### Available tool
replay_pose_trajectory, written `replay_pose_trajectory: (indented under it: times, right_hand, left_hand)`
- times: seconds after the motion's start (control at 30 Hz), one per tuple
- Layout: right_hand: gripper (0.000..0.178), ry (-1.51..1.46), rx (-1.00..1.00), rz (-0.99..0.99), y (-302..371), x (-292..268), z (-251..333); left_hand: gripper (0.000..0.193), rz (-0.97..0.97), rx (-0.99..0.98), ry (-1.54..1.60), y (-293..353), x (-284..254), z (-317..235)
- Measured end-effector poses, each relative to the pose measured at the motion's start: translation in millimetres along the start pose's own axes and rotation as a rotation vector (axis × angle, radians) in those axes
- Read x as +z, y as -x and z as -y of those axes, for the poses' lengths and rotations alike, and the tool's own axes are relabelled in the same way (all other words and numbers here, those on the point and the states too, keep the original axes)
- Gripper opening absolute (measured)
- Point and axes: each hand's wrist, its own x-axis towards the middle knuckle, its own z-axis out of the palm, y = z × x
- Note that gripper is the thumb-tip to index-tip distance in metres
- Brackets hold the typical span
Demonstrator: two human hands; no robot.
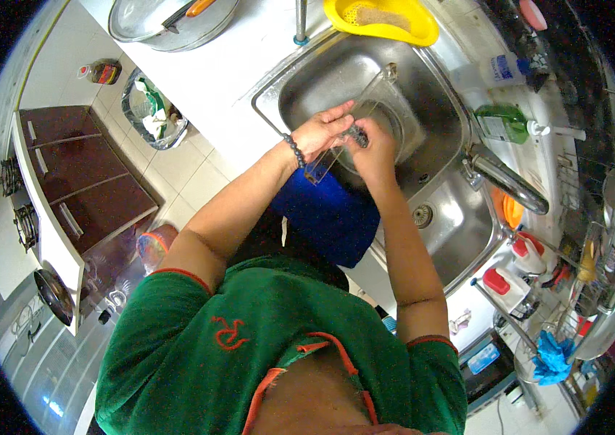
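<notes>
My left hand, with a dark bead bracelet at the wrist, is at the near left edge of the sink. Its fingers reach over the side of a clear, see-through rectangular piece, which looks like a container or lid. My right hand pinches a dark grey, wiry scourer against this clear piece, close to my left fingers. Part of the clear piece is hidden behind both hands. Beneath it, a round shape shows faintly in the steel sink.
Right of the hands are a second basin and a curved tap. A yellow strainer stands at the sink's far edge. A green soap bottle stands along the right. A large pan lid lies on the white counter; a bin stands on the floor.
</notes>
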Motion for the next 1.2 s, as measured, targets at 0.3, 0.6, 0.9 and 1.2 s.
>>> replay_pose_trajectory:
  times: [0.3, 0.6, 0.9, 1.2]
  right_hand:
    - [0.024, -0.136, 0.098, 0.015, 20, 4, 30]
    - [0.019, -0.129, 0.117, 0.006, 35, 9, 34]
    - [0.023, -0.226, 0.169, -0.062, 28, 2, 23]
    - [0.026, 0.054, 0.095, -0.178, 11, -8, 12]
  left_hand:
    - [0.055, -0.086, 0.097, 0.033, -21, 2, -5]
    - [0.053, -0.169, 0.055, 0.051, -25, 3, 1]
    - [0.045, -0.135, 0.018, 0.227, -18, 9, 18]
    - [0.043, -0.015, 0.042, 0.364, -9, 24, 25]
